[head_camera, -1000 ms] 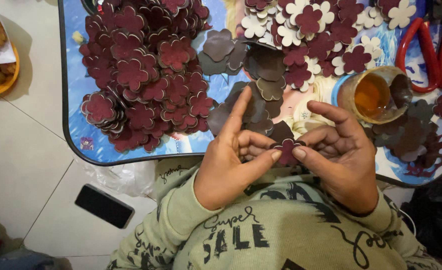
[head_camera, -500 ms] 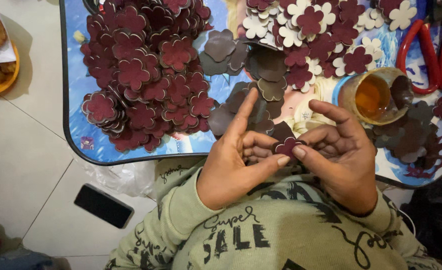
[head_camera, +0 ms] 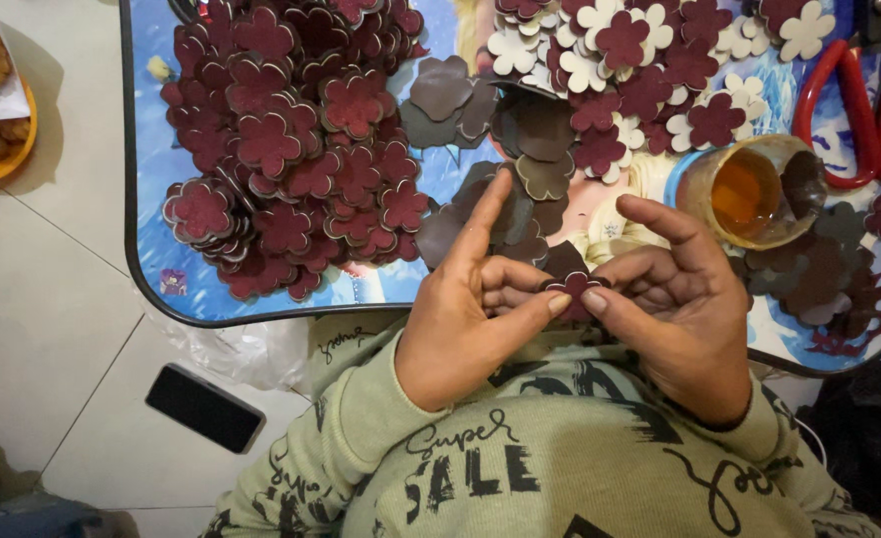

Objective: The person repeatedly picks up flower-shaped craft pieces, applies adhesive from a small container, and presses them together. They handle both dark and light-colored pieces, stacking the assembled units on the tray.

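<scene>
as seen from above: a person in a pale green printed sweatshirt (head_camera: 520, 468) sits at a small tray table (head_camera: 151, 199).
left hand (head_camera: 465, 309): thumb and curled fingers pinch a small maroon flower cutout (head_camera: 572, 286); index finger points up, free.
right hand (head_camera: 674, 299): thumb tip meets the same flower; other fingers spread loosely.
flower position: held between both hands, at the table's near edge.
doing it well: probably press the layers evenly, petals aligned, fingertips clear of glue.
beyond: brown flower backings (head_camera: 520, 130), glue cup (head_camera: 749, 189), maroon flower pile (head_camera: 291, 139), red scissors (head_camera: 859, 100).
</scene>
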